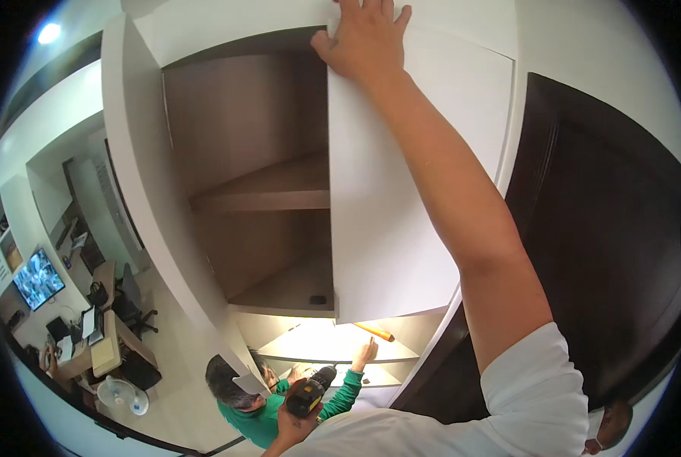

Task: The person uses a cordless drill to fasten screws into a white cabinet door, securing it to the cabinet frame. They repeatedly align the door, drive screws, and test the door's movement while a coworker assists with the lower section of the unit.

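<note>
My right hand reaches high with its fingers spread, resting against the top of a white cabinet door. Its thumb lies near the door's left edge. Low in the view, my left hand grips a black and yellow power drill. Left of the door, the cabinet's brown inside shows, with a shelf across it. A small dark object sits on the cabinet's bottom panel.
A person in green works below, close to my drill, one hand raised at the lit lower niche. An orange stick-like object lies there. Another white panel stands left; a dark door is right. Another person shows lower right.
</note>
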The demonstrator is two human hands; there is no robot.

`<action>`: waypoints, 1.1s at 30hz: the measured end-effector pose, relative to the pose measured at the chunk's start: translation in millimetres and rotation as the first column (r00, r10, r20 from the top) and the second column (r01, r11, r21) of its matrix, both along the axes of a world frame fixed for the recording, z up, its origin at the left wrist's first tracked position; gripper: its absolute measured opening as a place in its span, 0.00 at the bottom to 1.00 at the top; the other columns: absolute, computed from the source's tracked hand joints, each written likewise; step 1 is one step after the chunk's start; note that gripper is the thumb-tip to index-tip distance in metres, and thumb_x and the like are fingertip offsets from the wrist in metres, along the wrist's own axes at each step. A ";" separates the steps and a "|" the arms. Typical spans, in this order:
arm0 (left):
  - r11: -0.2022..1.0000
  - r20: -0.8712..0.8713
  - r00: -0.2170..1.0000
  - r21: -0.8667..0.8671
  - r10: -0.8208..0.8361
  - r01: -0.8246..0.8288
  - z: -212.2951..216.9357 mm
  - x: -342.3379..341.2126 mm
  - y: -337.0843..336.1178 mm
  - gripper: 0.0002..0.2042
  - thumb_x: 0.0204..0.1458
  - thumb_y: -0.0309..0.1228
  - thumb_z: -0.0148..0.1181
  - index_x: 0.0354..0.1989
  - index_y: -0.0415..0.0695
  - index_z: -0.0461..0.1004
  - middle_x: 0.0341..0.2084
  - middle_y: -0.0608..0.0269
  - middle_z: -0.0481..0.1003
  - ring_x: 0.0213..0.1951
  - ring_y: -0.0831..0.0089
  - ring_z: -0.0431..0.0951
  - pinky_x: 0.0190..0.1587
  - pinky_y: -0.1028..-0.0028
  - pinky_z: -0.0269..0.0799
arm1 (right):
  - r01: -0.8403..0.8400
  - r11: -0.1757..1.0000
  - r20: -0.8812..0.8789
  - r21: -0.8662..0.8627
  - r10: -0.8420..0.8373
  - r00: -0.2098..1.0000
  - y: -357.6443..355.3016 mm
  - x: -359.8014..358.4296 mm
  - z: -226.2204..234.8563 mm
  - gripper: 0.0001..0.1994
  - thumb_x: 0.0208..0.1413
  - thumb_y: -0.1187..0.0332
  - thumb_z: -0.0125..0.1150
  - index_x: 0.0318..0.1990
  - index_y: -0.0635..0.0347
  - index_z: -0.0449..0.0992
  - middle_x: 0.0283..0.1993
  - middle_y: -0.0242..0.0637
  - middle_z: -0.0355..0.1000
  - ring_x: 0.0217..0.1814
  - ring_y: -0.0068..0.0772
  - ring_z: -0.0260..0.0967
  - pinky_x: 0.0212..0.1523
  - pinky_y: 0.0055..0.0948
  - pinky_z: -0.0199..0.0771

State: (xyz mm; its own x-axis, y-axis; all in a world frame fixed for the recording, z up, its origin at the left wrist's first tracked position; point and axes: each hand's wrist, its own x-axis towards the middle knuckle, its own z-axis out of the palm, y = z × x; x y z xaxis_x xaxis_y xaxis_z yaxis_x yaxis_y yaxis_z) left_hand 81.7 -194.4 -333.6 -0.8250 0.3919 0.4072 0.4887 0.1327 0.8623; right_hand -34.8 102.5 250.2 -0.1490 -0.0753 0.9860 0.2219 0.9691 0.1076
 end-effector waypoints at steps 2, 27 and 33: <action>0.999 -0.022 1.000 0.047 0.001 0.000 -1.7 -0.3 -0.8 0.37 0.48 0.28 0.78 0.67 0.35 0.67 0.51 0.52 0.81 0.50 0.66 0.84 0.52 0.69 0.79 | 0.085 0.996 0.013 0.034 -0.085 0.996 -4.8 -7.8 -4.8 0.42 0.59 0.50 0.64 0.76 0.60 0.55 0.79 0.58 0.49 0.82 0.60 0.42 0.78 0.71 0.37; 0.998 0.100 0.994 -0.044 -0.035 0.040 27.9 7.5 7.8 0.34 0.50 0.27 0.75 0.67 0.37 0.67 0.52 0.51 0.81 0.51 0.66 0.84 0.54 0.68 0.78 | -0.134 0.774 0.499 -0.619 0.520 0.693 26.8 53.0 -333.2 0.14 0.58 0.55 0.69 0.33 0.58 0.85 0.27 0.38 0.80 0.30 0.46 0.79 0.35 0.41 0.79; 0.998 0.161 0.986 -0.034 -0.047 0.053 43.3 11.6 7.2 0.31 0.51 0.27 0.74 0.65 0.38 0.69 0.52 0.51 0.81 0.51 0.64 0.83 0.53 0.68 0.78 | -0.113 0.877 0.603 -0.467 0.409 0.684 14.4 17.3 -393.1 0.16 0.59 0.56 0.64 0.25 0.57 0.81 0.21 0.47 0.76 0.26 0.56 0.76 0.31 0.50 0.78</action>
